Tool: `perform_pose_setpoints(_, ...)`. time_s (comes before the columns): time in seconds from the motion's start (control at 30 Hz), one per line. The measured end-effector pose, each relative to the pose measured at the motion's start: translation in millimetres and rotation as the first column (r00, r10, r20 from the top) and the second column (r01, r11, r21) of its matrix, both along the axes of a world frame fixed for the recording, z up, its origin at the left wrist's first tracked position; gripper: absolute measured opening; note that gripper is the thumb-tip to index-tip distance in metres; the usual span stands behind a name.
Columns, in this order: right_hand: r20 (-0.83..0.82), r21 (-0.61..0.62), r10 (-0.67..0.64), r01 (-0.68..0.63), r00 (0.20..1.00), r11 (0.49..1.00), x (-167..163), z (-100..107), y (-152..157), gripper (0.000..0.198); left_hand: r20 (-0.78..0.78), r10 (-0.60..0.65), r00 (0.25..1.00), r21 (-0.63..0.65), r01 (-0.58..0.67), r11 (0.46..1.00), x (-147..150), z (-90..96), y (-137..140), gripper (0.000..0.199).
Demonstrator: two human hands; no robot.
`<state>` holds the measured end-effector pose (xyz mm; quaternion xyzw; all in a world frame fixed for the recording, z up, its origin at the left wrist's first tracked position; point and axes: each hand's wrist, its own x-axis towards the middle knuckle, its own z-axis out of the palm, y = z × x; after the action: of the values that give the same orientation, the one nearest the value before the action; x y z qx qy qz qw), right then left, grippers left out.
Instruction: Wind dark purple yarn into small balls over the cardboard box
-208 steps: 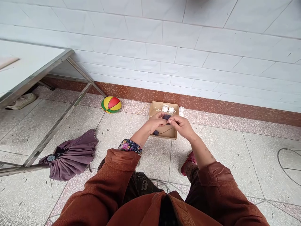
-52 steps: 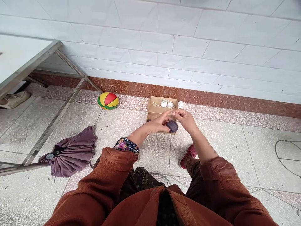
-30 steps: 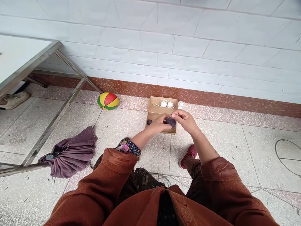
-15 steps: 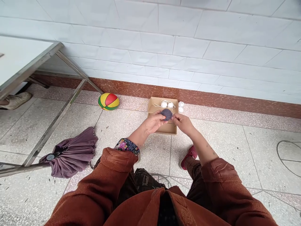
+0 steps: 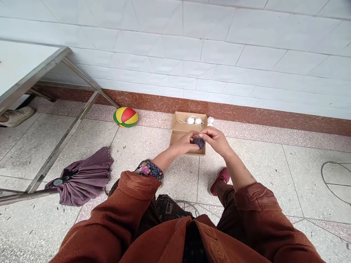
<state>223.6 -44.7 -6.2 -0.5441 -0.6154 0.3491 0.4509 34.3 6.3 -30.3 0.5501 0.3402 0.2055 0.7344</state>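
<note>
A dark purple-grey ball of yarn (image 5: 199,143) is gripped in the fingers of my left hand (image 5: 183,144). Close above it, my right hand (image 5: 216,139) is closed, its thumb and fingertips pinched at the top of the ball on what looks like the yarn strand. Beneath both hands, an open cardboard box (image 5: 175,124) lies on the floor against the wall. Two white balls of yarn (image 5: 194,120) with loose ends rest in its far part. Another white ball (image 5: 210,120) sits just outside the box's right edge, partly hidden by my right hand.
A colourful ball (image 5: 125,117) lies by the wall on the left. Nearby are a folded purple umbrella (image 5: 85,177) and a metal-framed table (image 5: 61,54), with another person's shoe (image 5: 19,116) beneath. A wire loop (image 5: 325,179) lies at the right.
The yarn ball has turned and moved slightly down and right in my left hand. My right hand has shifted from beside the ball to above it, fingers still pinched.
</note>
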Motion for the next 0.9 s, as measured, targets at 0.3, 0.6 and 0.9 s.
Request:
perform_pose_setpoints(0.3, 0.080, -0.099, -0.121, 0.128, 0.989, 0.987, 1.4, -23.4, 7.8, 0.027, 0.327, 0.063, 0.943, -0.283, 0.034, 0.958, -5.9, 17.9, 6.0, 0.051)
perform_pose_setpoints(0.6, 0.056, -0.074, 0.178, -0.173, 0.983, 0.982, -14.2, -8.6, -3.0, 0.029, 0.195, 0.350, 0.916, -0.350, -0.268, 0.898, -9.4, 7.0, 25.0, 0.036)
perform_pose_setpoints(0.9, -0.228, -0.101, 0.025, -0.049, 0.973, 0.994, -1.3, 19.2, -9.7, 0.038, -0.140, 0.197, 0.970, 0.111, -0.182, 0.977, -8.9, -4.5, 17.3, 0.073)
